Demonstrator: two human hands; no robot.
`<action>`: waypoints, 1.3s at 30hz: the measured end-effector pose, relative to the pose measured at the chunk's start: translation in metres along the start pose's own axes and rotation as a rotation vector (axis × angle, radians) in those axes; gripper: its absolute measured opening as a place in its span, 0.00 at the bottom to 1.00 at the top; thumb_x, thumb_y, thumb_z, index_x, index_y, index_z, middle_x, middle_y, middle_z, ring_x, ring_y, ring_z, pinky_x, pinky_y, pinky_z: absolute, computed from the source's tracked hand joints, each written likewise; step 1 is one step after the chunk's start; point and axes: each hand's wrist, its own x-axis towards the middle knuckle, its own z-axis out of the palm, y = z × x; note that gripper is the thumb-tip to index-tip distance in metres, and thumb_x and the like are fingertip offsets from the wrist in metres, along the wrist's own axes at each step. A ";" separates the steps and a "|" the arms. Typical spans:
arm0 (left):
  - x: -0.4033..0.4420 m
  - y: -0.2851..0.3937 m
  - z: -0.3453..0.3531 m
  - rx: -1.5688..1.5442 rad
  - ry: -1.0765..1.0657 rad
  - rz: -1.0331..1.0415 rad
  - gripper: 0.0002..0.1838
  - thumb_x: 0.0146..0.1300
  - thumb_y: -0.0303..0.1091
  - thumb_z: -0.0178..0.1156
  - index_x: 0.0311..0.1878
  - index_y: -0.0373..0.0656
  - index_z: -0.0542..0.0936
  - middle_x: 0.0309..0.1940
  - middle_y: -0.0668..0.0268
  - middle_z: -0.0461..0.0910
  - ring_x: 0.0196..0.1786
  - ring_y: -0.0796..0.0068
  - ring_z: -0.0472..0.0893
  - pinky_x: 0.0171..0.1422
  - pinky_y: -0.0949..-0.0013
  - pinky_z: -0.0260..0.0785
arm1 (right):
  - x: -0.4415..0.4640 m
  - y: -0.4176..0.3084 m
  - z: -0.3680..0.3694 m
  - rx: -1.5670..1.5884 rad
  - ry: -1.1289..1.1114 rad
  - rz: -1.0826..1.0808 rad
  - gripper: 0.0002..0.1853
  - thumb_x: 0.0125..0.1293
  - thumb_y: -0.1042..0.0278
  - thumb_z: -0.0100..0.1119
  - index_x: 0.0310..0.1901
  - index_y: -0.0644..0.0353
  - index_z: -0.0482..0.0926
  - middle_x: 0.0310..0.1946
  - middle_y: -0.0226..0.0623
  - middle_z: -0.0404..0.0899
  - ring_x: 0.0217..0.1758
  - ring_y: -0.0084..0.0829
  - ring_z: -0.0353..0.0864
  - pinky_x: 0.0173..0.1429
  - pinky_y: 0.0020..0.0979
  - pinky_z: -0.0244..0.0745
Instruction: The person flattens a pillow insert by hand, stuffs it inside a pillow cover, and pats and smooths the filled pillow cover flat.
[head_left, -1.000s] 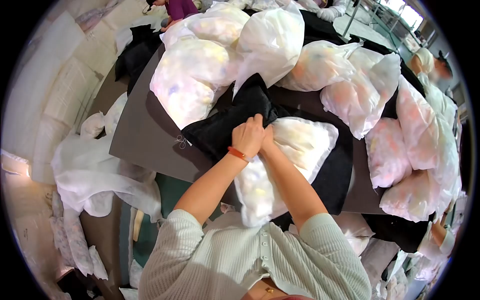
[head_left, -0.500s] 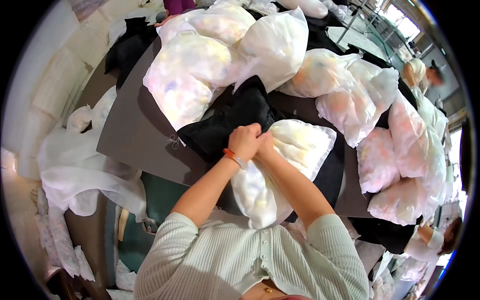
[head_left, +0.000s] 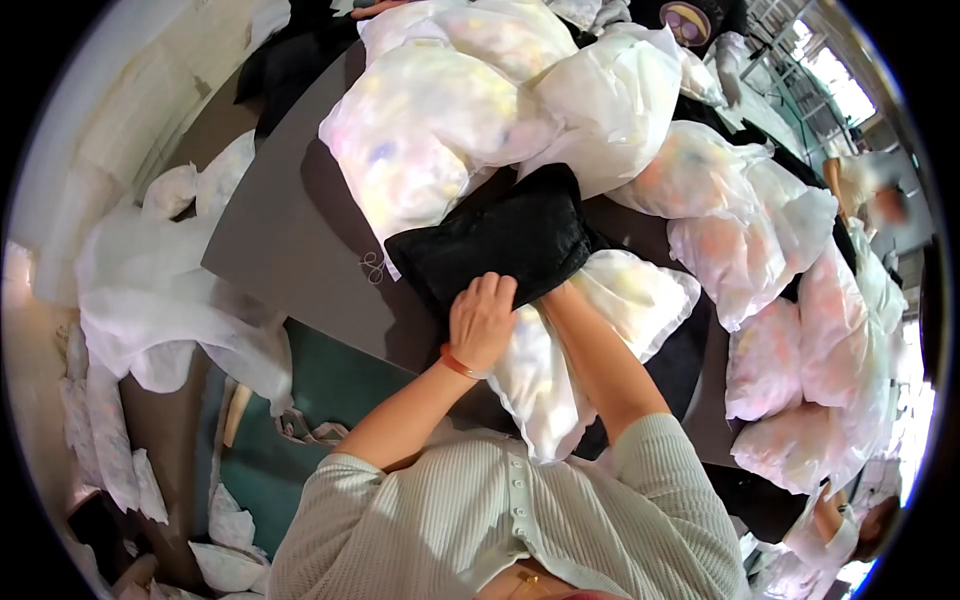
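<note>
Dark grey-brown surface (head_left: 265,232), its corner visible at left. Along the far side lie bulging white translucent bags (head_left: 430,115); pinkish bags (head_left: 763,360) line the right. Nearer the middle are a black cover (head_left: 510,235), a white pillow (head_left: 632,295) overlying black cloth (head_left: 676,362), and a loop of white thread (head_left: 371,266).

One counter (head_left: 270,235) carries one black cover (head_left: 500,235), one white pillow (head_left: 632,300) and at least seven stuffed bags (head_left: 420,130), too overlapped for a sure count; one of two hands (head_left: 485,322) shows, with one bracelet (head_left: 460,365); one thread (head_left: 372,265), one wooden strip (head_left: 237,415), one shirt (head_left: 420,500), at least four buttons (head_left: 519,483), one necklace (head_left: 528,580); left of the counter, two small pillows (head_left: 172,192) lie together; two co-workers (head_left: 850,190) at the right
</note>
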 end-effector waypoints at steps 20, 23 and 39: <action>-0.006 -0.018 0.007 -0.078 0.091 0.171 0.08 0.56 0.32 0.60 0.31 0.43 0.69 0.24 0.64 0.73 0.31 0.63 0.78 0.32 0.65 0.72 | -0.057 -0.021 0.006 0.149 -0.874 -0.283 0.10 0.61 0.65 0.54 0.41 0.59 0.79 0.41 0.38 0.78 0.49 0.41 0.77 0.52 0.41 0.73; -0.010 -0.025 0.017 -0.103 0.158 0.098 0.09 0.55 0.33 0.61 0.31 0.44 0.69 0.25 0.65 0.73 0.32 0.64 0.79 0.33 0.65 0.72 | -0.061 -0.017 0.003 0.251 -0.844 -0.170 0.09 0.61 0.67 0.54 0.41 0.58 0.78 0.41 0.38 0.78 0.50 0.40 0.77 0.52 0.41 0.74; -0.021 -0.031 0.018 -0.035 0.157 0.177 0.14 0.59 0.40 0.64 0.26 0.47 0.69 0.20 0.67 0.73 0.25 0.66 0.78 0.26 0.66 0.71 | -0.065 -0.008 0.000 0.134 -0.825 -0.488 0.08 0.62 0.68 0.52 0.39 0.54 0.79 0.38 0.36 0.79 0.45 0.33 0.80 0.48 0.35 0.75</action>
